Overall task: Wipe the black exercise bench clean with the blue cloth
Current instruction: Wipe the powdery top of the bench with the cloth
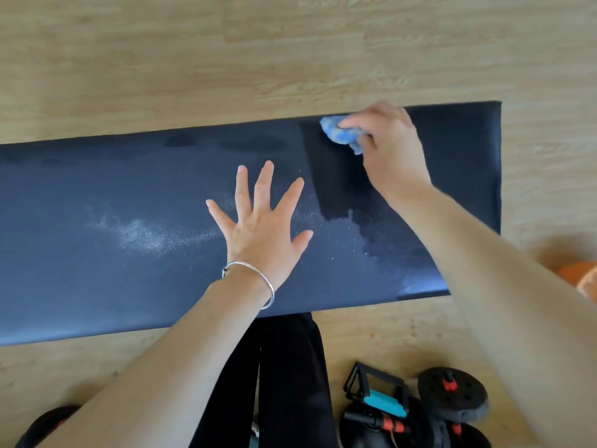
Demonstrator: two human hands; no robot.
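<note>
Partly hidden, blue cloth (343, 136) bunched in right grip (392, 153) on bench (97, 279) — left grip (262, 232) flat, splayed.

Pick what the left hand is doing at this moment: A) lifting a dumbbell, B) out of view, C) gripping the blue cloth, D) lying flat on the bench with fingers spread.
D: the left hand lies palm-down with fingers spread on the black bench, while the right hand holds the blue cloth near the far edge.
</note>
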